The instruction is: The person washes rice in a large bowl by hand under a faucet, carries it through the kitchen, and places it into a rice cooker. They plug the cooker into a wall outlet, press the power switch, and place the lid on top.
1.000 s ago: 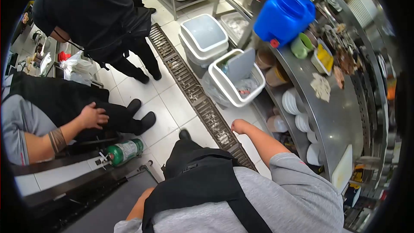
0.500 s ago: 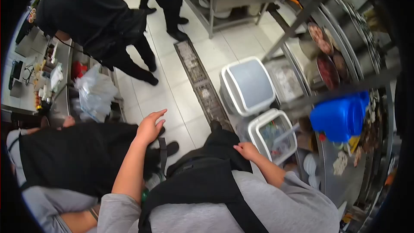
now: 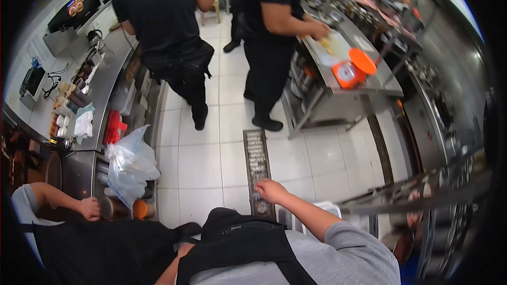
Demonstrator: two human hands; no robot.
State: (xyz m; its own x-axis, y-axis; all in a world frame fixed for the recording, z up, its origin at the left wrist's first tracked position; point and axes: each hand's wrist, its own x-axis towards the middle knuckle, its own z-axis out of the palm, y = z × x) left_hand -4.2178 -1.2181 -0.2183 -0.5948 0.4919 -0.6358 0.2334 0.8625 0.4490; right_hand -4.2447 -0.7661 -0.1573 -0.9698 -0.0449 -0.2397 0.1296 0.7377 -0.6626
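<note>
My right hand (image 3: 270,191) hangs in the air above the floor drain grate (image 3: 255,158), its fingers loosely curled together. Nothing shows in it and it touches nothing. Below it is the white-rimmed bin (image 3: 330,208), partly covered by my right forearm. Of my left arm only a piece of forearm (image 3: 171,270) shows at the bottom; my left hand is hidden beside my black apron (image 3: 237,232).
A co-worker's hand (image 3: 90,208) is at the left beside a shelf with a plastic bag (image 3: 132,163). Two people in black stand ahead, one working at a steel table (image 3: 338,103) with an orange scale (image 3: 348,75). White tiled floor (image 3: 198,161) lies between.
My view has tilted up and swung, showing more of the kitchen ahead. My left hand has dropped out of sight. My right hand has swung forward over the drain.
</note>
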